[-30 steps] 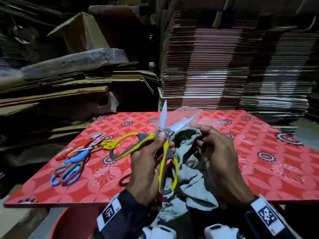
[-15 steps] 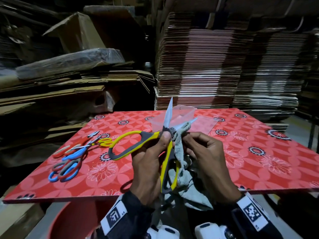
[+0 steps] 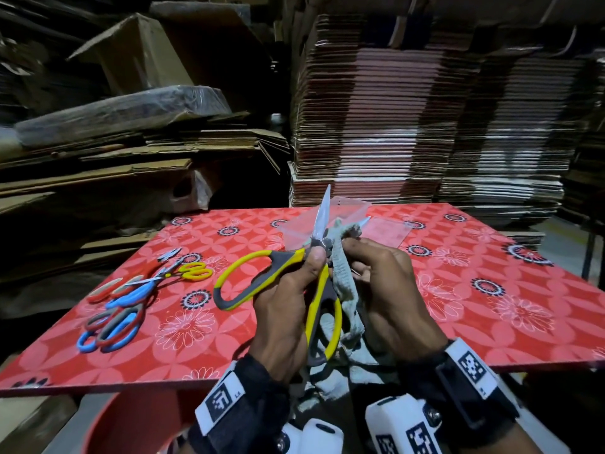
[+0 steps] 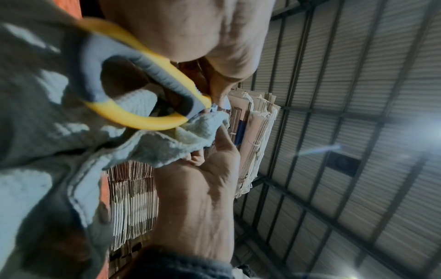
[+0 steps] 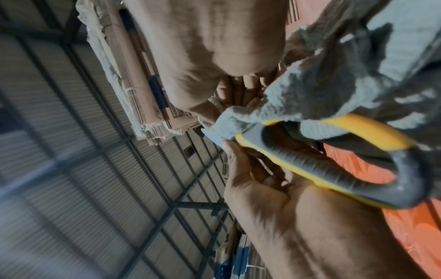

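Large yellow-and-grey scissors (image 3: 281, 260) are held up over the red floral table (image 3: 491, 290) with the blades spread. My left hand (image 3: 311, 267) grips them at the pivot, thumb on top, one handle loop hanging by the palm. My right hand (image 3: 357, 253) pinches a grey-blue cloth (image 3: 343, 283) twisted thin along the right-hand blade, whose tip pokes out beyond it. The cloth's tail hangs below the table edge. In the left wrist view the handle (image 4: 148, 75) and cloth (image 4: 179, 139) fill the frame; the right wrist view shows the cloth (image 5: 298, 98) over the handle (image 5: 310, 166).
Several smaller scissors (image 3: 131, 290) with red, blue, grey and yellow handles lie in a heap at the table's left. A clear plastic container (image 3: 347, 214) and flat lid (image 3: 389, 227) sit at the far edge. Stacked cardboard (image 3: 425, 126) rises behind. A red tub (image 3: 131, 421) stands under the table.
The cloth, loosely bunched around the blade a second ago, is now drawn into a thin twist along it. My right hand has closed in toward the pivot. The left hand has held steady.
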A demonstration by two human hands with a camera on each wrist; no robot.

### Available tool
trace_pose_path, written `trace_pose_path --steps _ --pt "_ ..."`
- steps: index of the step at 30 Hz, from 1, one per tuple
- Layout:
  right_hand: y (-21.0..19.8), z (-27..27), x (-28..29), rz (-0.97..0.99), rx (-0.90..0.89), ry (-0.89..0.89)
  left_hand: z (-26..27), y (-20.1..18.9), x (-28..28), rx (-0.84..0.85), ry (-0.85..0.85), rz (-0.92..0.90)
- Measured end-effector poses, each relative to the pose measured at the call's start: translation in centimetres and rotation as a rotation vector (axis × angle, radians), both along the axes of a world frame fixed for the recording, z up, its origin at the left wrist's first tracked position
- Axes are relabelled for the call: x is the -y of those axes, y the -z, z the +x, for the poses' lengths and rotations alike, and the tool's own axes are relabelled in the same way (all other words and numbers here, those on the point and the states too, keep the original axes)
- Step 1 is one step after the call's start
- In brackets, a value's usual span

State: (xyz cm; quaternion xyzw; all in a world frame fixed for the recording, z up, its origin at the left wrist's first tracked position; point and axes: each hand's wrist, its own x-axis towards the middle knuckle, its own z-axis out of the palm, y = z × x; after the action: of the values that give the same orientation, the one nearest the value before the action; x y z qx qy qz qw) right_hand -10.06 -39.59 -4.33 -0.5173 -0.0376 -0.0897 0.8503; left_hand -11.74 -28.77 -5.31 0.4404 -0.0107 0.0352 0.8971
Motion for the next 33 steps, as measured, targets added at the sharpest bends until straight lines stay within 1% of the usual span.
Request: trace_pose_path --steps 3,10,15,17,20,22,26,29,33 --pt "-0.4 0.1 0.1 0.021 -0.001 0.003 0.2 -0.3 -0.3 0.010 0.012 0.000" --pt "-1.2 -0.5 0.2 0.050 -0.010 0.012 0.4 -0.3 -1.2 0.015 0.032 0.063" --pt "-0.6 -0.6 -0.1 0.082 0.023 0.018 0.0 -0.3 -1.3 0.007 0.028 0.061" --pt "0.0 -0.7 -0.4 0.055 0.049 0.013 -0.1 -0.3 -1.3 0.024 -0.001 0.076" --pt "0.4 -0.9 -0.6 0.012 0.074 -0.054 -0.4 -0.4 -1.2 0.032 -0.013 0.003" --pt "0.3 -1.0 -0.5 -0.017 0.074 -0.074 -0.7 -0.6 -1.2 0.025 -0.014 -0.011" --pt "-0.1 -0.7 -0.4 -0.033 0.004 -0.050 -1.3 -0.4 -1.2 -0.011 -0.015 -0.006" --pt "-0.6 -0.7 -0.2 0.011 -0.074 -0.045 -1.7 -0.2 -1.3 -0.028 -0.014 0.005" --pt "-1.0 -1.2 0.4 0.055 -0.112 -0.046 -2.0 0.0 -1.2 -0.026 -0.008 0.041"
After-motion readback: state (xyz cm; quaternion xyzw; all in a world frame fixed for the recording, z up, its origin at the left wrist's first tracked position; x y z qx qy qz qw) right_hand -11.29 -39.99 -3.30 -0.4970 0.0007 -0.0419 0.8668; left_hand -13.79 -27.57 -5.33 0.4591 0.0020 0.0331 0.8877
